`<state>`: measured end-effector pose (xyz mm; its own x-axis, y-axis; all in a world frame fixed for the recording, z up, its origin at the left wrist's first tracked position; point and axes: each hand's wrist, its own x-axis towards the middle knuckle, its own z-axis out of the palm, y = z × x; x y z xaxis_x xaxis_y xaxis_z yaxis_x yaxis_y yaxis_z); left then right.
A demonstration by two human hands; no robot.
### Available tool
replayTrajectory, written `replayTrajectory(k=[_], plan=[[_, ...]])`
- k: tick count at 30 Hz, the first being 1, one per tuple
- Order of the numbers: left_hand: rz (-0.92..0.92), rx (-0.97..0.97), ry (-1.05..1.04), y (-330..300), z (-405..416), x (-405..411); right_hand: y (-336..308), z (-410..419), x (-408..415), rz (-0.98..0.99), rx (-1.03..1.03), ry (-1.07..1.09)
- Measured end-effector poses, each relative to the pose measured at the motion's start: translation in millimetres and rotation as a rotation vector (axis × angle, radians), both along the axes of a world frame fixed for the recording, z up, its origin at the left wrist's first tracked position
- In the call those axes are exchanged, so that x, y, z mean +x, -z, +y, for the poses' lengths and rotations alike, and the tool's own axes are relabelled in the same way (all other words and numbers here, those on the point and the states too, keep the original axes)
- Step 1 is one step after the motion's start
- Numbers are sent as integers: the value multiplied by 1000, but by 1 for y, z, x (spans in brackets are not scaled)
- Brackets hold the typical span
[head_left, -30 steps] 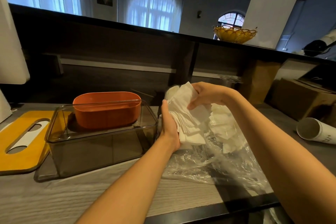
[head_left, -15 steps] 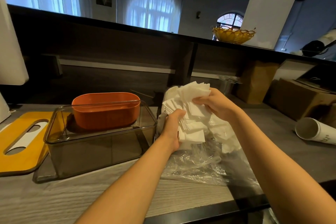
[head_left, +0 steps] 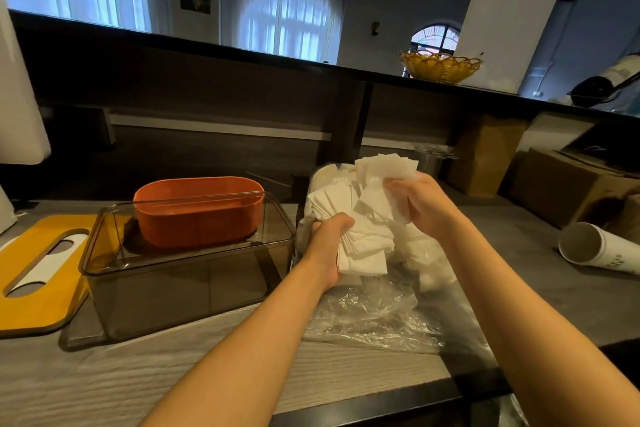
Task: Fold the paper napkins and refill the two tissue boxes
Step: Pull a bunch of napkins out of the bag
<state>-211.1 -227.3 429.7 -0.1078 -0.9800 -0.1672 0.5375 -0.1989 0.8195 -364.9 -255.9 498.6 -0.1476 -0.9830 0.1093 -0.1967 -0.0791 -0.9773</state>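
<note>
Both hands work a napkin stack [head_left: 360, 218] above the plastic wrap [head_left: 374, 315] on the tabletop [head_left: 104, 385]. Since a second ago, the right hand [head_left: 420, 206] has slid lower, its grip pinching loose sheets; the left hand [head_left: 330, 246] keeps clutching the bundle. Neither smoky box [head_left: 173, 288] nor orange box [head_left: 199, 211] holds napkins yet.

The table [head_left: 207, 388] had a pale grey wood-grain top with a dark front edge. At the left of the frame a yellow lid [head_left: 38, 291] with an oblong slot lay flat on it. Just right of the lid stood a smoked clear box [head_left: 180, 291], and behind that an orange tub [head_left: 197, 215]. A crumpled clear plastic bag [head_left: 374, 319] lay at the centre. At the far right a paper cup [head_left: 595, 250] lay on its side, with cardboard boxes [head_left: 568, 187] behind it.
</note>
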Motion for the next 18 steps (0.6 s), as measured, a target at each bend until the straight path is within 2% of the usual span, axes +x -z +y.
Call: replayTrajectory(k=[5, 8, 10, 12, 15, 18], plan=[[57, -6, 15, 3, -3, -1, -17, 10, -10, -275, -59, 267], [52, -23, 12, 3, -3, -2, -22, 20, -10, -427, -22, 242], [46, -26, 12, 3, -3, -2, -19, 23, -4, -449, 25, 199], [51, -13, 36, 2, -1, -1, -12, 25, 9, -410, 115, 163], [76, -12, 61, 1, -1, -1, 1, 26, 31, -181, 269, 190], [79, -5, 34, 0, 0, -2, 9, 21, 38, -71, 279, 265]])
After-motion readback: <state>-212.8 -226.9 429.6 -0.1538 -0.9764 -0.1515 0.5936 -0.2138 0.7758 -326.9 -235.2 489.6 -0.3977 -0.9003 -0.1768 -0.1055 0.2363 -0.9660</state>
